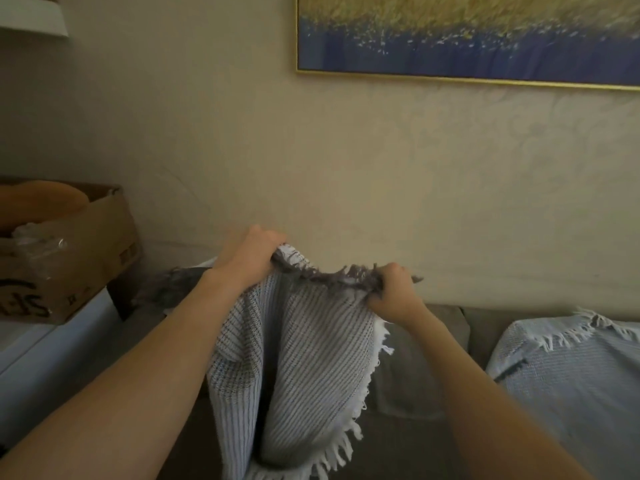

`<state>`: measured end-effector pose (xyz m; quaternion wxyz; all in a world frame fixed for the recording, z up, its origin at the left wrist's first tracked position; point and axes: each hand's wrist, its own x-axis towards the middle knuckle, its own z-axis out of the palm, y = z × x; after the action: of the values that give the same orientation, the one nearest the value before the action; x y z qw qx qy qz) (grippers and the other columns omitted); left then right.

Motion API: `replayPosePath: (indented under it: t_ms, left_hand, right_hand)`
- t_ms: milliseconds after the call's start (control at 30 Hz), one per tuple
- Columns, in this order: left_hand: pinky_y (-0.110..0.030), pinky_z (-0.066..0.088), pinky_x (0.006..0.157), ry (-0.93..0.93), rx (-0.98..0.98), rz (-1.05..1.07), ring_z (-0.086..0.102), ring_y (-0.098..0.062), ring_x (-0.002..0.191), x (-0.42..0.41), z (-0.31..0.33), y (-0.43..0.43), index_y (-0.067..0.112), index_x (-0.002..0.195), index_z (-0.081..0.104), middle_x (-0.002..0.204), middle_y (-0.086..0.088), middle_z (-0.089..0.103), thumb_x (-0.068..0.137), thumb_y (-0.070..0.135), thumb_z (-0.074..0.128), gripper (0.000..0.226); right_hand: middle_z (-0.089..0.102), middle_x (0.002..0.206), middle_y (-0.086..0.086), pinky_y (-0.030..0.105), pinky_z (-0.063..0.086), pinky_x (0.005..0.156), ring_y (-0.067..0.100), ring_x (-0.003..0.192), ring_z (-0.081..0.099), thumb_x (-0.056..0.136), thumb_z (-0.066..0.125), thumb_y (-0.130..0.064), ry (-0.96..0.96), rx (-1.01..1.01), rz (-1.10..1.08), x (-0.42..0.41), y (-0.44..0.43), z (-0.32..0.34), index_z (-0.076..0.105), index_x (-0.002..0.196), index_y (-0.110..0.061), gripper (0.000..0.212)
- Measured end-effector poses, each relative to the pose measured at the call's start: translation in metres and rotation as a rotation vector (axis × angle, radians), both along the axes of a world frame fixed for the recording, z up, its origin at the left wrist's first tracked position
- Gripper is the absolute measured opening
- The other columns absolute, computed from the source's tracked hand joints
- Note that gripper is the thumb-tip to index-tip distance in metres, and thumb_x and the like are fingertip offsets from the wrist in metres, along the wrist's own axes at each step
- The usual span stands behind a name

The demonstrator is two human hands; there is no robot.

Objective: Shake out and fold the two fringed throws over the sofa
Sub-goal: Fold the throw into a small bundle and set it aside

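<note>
Straight ahead of me a cream wall (346, 150) fills most of the view, and a gold-framed painting (467, 32) in yellow and blue hangs at its upper right. Below the wall runs the grey sofa (433, 341), its back cushions level with my wrists.

On the right part of the sofa lies the pale blue throw (571, 375), spread over the cushion with its white fringed edge turned toward the back.

The grey-and-white striped throw (304, 358) hangs in the air in front of me, above the sofa's middle. It is gathered along its top edge and falls in loose vertical folds out of the bottom of the view.

At the far left a cardboard box (86, 258) sits on a white surface (41, 348) beside the sofa's end, with something orange (38, 202) and crumpled clear plastic (34, 237) inside.

My left hand (249, 258) is curled in a fist over one upper corner of the striped throw. My right hand (394, 292), a little lower and near it, grips the other end of the same edge, fingers closed round bunched cloth.

Between the two hands runs the dark grey fringe (332, 275), standing up in tufts. A white fringe (346, 441) trails down the throw's right side.
</note>
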<state>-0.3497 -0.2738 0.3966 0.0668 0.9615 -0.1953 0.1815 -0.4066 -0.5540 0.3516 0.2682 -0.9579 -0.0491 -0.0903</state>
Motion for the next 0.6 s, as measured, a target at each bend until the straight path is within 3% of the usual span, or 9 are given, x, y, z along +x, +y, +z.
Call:
replayPosePath:
  t_ms: [33,100,167,233,300,400,500,600]
  left_hand:
    - [-0.031,0.048,0.066,0.024,0.012,-0.016,0.068,-0.028,0.086,0.0,-0.003,0.004,0.027,0.096,0.075,0.09,-0.002,0.072,0.09,0.011,0.073,0.018]
    - [-0.029,0.045,0.063,0.081,0.026,-0.036,0.07,-0.024,0.084,0.0,-0.009,0.011,0.024,0.089,0.076,0.087,-0.001,0.075,0.088,0.013,0.079,0.012]
    - [-0.028,0.043,0.06,0.132,0.019,-0.042,0.069,-0.02,0.077,-0.001,-0.015,0.017,0.028,0.077,0.068,0.08,0.003,0.073,0.082,0.025,0.089,0.022]
    - [-0.029,0.042,0.06,0.176,0.035,-0.036,0.065,-0.016,0.072,-0.003,-0.021,0.022,0.034,0.074,0.063,0.075,0.008,0.069,0.075,0.038,0.094,0.03]
    - [-0.031,0.049,0.064,0.197,0.082,0.008,0.062,-0.017,0.072,-0.009,-0.026,0.026,0.031,0.082,0.069,0.077,0.006,0.068,0.079,0.037,0.091,0.023]
    - [-0.038,0.057,0.069,0.148,0.104,0.086,0.067,-0.025,0.081,-0.015,-0.04,0.032,0.026,0.092,0.071,0.087,-0.001,0.072,0.089,0.024,0.077,0.007]
    - [-0.033,0.047,0.064,0.109,0.033,0.14,0.07,-0.03,0.092,-0.018,-0.055,0.036,0.028,0.102,0.069,0.094,-0.002,0.073,0.085,0.023,0.072,0.017]
    - [-0.031,0.046,0.061,0.116,-0.059,0.187,0.07,-0.025,0.087,-0.018,-0.063,0.035,0.032,0.101,0.067,0.088,0.005,0.069,0.087,0.033,0.074,0.015]
  right_hand:
    - [0.04,0.051,0.0,0.027,0.029,0.053,0.016,0.049,0.037,0.063,0.05,-0.017,0.011,0.15,0.025,-0.002,0.003,-0.001,0.046,0.055,-0.01,0.012]
    - [0.045,0.055,0.004,0.033,0.033,0.054,0.017,0.05,0.041,0.072,0.058,-0.027,0.087,0.342,0.095,-0.005,0.005,-0.002,0.055,0.064,-0.001,0.027]
    - [0.04,0.054,0.002,0.031,0.032,0.052,0.016,0.048,0.039,0.087,0.076,-0.044,0.187,0.376,0.2,-0.007,0.003,-0.002,0.052,0.065,-0.005,0.051]
    - [0.029,0.048,-0.005,0.03,0.026,0.049,0.013,0.043,0.03,0.081,0.084,-0.05,0.182,0.29,0.252,-0.007,0.002,-0.001,0.046,0.061,-0.008,0.061]
    - [0.03,0.043,-0.007,0.032,0.025,0.048,0.011,0.042,0.027,0.082,0.085,-0.044,0.046,0.273,0.193,-0.002,0.002,-0.004,0.052,0.057,-0.012,0.052]
    - [0.047,0.045,-0.006,0.036,0.031,0.044,0.014,0.043,0.038,0.087,0.079,-0.042,-0.187,0.363,0.063,0.007,0.003,-0.011,0.063,0.059,-0.028,0.036]
    - [0.057,0.051,0.005,0.037,0.033,0.041,0.014,0.044,0.042,0.087,0.069,-0.047,-0.314,0.45,-0.071,0.009,0.008,-0.016,0.063,0.063,-0.015,0.04]
    - [0.053,0.047,-0.004,0.028,0.025,0.045,0.009,0.041,0.035,0.091,0.068,-0.027,-0.346,0.547,-0.168,0.004,0.014,-0.017,0.061,0.061,-0.018,0.032]
